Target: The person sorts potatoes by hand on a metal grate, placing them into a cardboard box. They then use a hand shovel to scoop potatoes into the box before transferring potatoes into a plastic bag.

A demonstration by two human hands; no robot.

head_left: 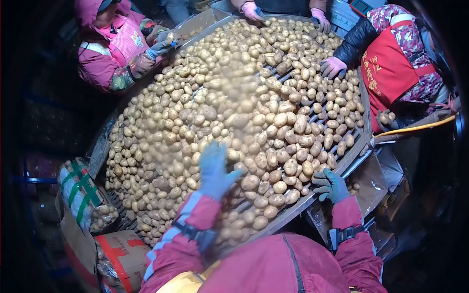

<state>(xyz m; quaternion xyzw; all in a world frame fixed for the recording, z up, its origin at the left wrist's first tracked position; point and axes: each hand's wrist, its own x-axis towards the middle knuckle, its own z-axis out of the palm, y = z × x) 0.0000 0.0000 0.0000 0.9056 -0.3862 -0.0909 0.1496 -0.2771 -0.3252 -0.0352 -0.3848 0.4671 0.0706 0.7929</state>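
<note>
A wide sorting table (355, 151) with metal rollers is heaped with pale yellow potatoes (229, 112). My left hand (215, 171), in a blue glove, hovers with fingers spread over the potatoes near the table's near side and holds nothing. My right hand (330, 185), in a dark green glove, rests at the table's near right edge beside a few potatoes, fingers curled loosely, with nothing in it. Both my sleeves are red.
Three other people stand around the table: one in pink at the far left (112, 44), one in a red apron at the right (391, 63), and pink-gloved hands at the far end (251, 10). A filled sack (85, 198) and a cardboard box (122, 254) sit at lower left.
</note>
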